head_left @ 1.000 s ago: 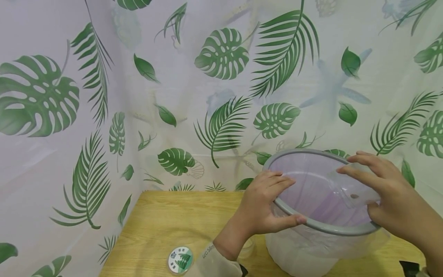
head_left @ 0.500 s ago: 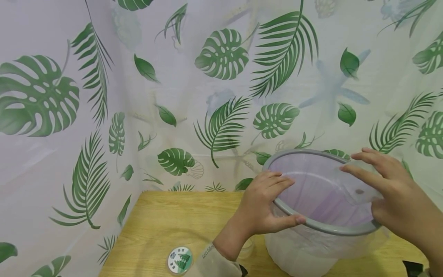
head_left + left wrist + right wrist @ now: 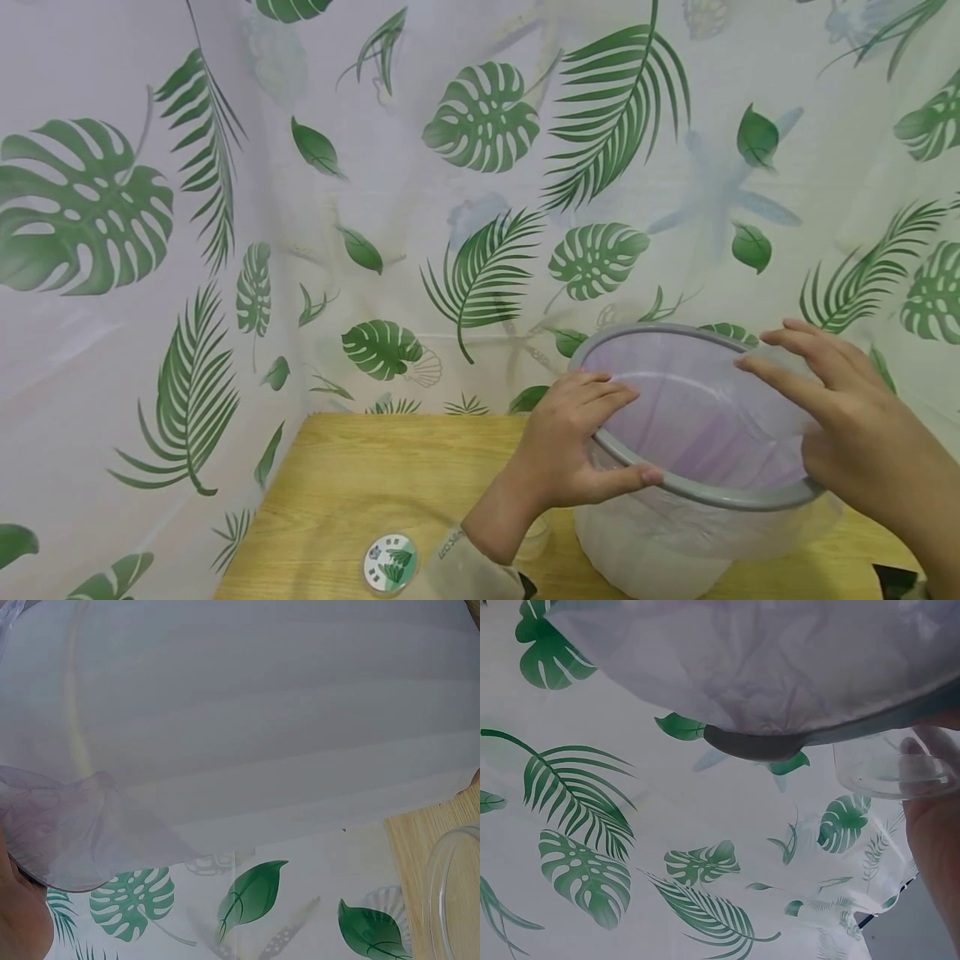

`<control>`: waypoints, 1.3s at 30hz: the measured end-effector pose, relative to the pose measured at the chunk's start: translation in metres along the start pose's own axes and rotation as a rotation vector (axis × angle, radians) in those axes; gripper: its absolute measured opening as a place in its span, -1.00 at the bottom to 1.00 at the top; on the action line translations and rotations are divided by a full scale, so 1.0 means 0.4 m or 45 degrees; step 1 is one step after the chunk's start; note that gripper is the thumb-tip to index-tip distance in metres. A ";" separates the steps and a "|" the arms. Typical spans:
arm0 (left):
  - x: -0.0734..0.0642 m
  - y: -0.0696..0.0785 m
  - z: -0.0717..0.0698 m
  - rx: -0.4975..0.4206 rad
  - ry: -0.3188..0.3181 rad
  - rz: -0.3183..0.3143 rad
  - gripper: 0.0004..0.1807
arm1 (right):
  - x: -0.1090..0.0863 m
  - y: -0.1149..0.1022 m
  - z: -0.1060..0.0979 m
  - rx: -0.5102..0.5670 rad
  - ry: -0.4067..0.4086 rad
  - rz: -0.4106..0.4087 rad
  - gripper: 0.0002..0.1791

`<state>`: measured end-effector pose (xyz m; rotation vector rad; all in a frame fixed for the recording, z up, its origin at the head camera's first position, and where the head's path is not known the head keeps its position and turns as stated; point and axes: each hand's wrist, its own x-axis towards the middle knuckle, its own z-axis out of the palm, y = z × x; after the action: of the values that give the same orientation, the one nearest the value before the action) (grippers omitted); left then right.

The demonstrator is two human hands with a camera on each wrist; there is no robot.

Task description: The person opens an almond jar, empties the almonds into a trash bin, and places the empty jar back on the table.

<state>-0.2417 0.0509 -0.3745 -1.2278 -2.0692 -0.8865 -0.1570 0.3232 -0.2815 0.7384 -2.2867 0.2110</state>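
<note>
A white trash can (image 3: 645,550) with a grey rim ring (image 3: 675,487) and a thin translucent purple-tinted bag (image 3: 690,417) lining it stands tilted on the table. My left hand (image 3: 558,446) grips the near left part of the rim, thumb along the outside and fingers over the opening. Above the right side of the opening, my right hand (image 3: 862,417) holds a clear plastic cup (image 3: 780,383), tipped over the can. In the right wrist view the clear cup (image 3: 877,776) shows beside the rim, fingers seen through it. My right thumb is mostly hidden in the head view.
On the wooden table (image 3: 405,467), a round lid with a green leaf label (image 3: 390,564) lies left of my left sleeve. A clear round container (image 3: 536,537) stands behind my left wrist, close to the can. Leaf-patterned sheeting (image 3: 480,250) covers the walls behind.
My right hand has shifted slightly right with the clear cup. A small brown spot seen at the cup earlier no longer shows. The left hand has stayed on the rim.
</note>
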 end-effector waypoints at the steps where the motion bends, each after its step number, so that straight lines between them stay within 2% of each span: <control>1: 0.000 0.000 0.000 0.001 0.000 -0.002 -0.19 | 0.001 -0.001 0.000 0.007 0.008 -0.003 0.12; 6: -0.001 0.000 -0.003 0.001 -0.012 -0.005 -0.17 | 0.004 -0.003 -0.005 0.020 0.040 -0.007 -0.02; 12: 0.002 0.000 0.002 -0.015 -0.020 0.007 -0.16 | -0.009 0.000 -0.011 0.011 0.020 0.090 -0.05; 14: 0.002 0.003 0.004 -0.015 -0.026 -0.004 -0.15 | -0.015 0.006 -0.010 0.014 0.049 0.094 -0.06; 16: 0.000 0.004 0.006 -0.006 -0.032 -0.022 -0.14 | -0.019 0.013 -0.008 0.019 0.094 0.086 -0.24; 18: -0.001 0.005 0.004 0.013 -0.043 -0.039 -0.11 | -0.021 0.017 -0.006 0.008 0.151 0.091 -0.30; 22: 0.002 0.005 -0.008 0.061 -0.045 -0.065 -0.03 | -0.025 0.016 -0.006 -0.046 0.275 0.164 -0.02; 25: 0.000 0.005 -0.021 0.076 -0.038 -0.085 0.04 | -0.029 0.015 -0.010 -0.060 0.359 0.223 0.07; 31: -0.019 0.012 -0.049 0.104 -0.024 -0.130 0.05 | -0.042 0.006 -0.008 -0.022 0.488 0.282 0.15; 35: -0.031 0.012 -0.065 0.173 0.006 -0.189 0.06 | -0.043 -0.010 0.003 -0.001 0.631 0.269 0.12; 39: -0.042 0.000 -0.078 0.217 0.009 -0.221 0.09 | -0.045 -0.036 0.001 -0.032 0.692 0.310 0.11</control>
<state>-0.2303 0.0179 -0.3678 -0.9659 -2.2208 -0.7699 -0.1385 0.3192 -0.2950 0.3305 -1.8446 0.4371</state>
